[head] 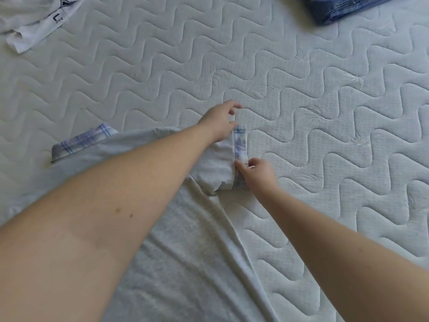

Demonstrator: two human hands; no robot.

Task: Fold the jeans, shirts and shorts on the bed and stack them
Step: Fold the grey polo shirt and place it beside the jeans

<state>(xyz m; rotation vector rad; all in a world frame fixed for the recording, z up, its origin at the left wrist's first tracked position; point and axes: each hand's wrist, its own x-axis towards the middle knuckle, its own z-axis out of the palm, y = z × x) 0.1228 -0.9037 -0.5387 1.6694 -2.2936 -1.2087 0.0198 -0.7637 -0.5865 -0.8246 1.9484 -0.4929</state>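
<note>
The big white bed (301, 66) is under everything. My pale gray shirt (185, 252) lies flat on it in front of me. Folded blue jeans (339, 8) sit far off at the top right, and a white shirt (30, 22) at the top left. My left hand (220, 123) pinches the far end of the checked sleeve cuff (240, 145). My right hand (257, 174) pinches its near end.

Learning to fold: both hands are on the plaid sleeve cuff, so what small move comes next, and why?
Probably fold the sleeve inward over the pale grey shirt: left hand and right hand pinch the blue plaid cuff, which sticks out sideways from the body.
</note>
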